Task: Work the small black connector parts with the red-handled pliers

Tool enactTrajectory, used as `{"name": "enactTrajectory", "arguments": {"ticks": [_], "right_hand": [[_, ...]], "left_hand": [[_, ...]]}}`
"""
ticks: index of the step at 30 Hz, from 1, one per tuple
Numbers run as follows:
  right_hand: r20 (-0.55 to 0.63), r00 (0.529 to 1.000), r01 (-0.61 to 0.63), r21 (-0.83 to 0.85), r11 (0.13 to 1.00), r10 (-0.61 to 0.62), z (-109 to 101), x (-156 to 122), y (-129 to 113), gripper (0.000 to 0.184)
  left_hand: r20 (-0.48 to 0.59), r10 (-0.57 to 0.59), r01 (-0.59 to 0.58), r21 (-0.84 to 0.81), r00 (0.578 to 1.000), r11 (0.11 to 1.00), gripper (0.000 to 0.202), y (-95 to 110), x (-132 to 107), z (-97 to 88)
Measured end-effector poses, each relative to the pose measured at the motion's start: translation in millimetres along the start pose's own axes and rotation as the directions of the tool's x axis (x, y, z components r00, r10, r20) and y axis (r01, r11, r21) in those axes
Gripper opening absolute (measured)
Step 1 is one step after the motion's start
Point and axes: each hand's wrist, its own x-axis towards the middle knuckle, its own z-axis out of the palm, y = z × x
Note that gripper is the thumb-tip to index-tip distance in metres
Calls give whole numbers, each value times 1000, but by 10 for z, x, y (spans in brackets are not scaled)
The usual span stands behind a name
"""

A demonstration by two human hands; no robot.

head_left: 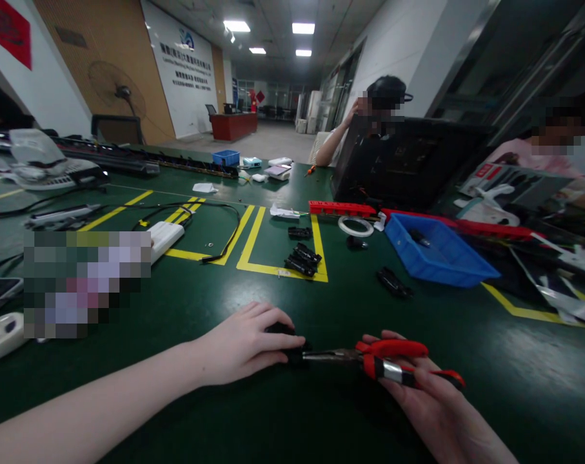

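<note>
My left hand (251, 345) is closed around a small black plastic part (299, 356) near the front middle of the green table. Much of that part is hidden under the fingers. In my right hand (418, 390) lie long-nose pliers (393, 351) with red and black handles, the fingers wrapped about the grips. The thin metal jaws point left, and their tips meet the right end of the black part. Whether the jaws grip it is too small to tell. Beyond the hands, similar black parts (302, 258) lie within a yellow taped rectangle, and another (393, 282) rests to the right.
A blue bin (442, 274) with a dark item inside stands at right. Behind it runs a red strip (343, 208), near a white tape roll (355, 226). Black cables (234, 235) and a white box (166, 237) lie left. People sit behind a large black panel (403, 161).
</note>
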Motion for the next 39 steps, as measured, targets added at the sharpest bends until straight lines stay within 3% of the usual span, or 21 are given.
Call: {"name": "enactTrajectory", "arguments": {"ticks": [7,16,30,39], "right_hand": [[4,998,64,-79,995,-64,-29,1,80,58],[-28,986,163,-115,980,-167,-22,-28,65,49],[51,983,185,-179,966,-179,-99,11,75,50],[66,971,237,-215,947,-228,-126,27,103,48]], "left_hand": [[16,29,-29,-8,999,1000,37,-28,4,15],[-1,53,-53,-37,999,998,32,-41,10,23],[17,17,-16,-68,1000,998,33,-56,2,34],[13,53,-53,15,999,998,42,-80,-1,54]]}}
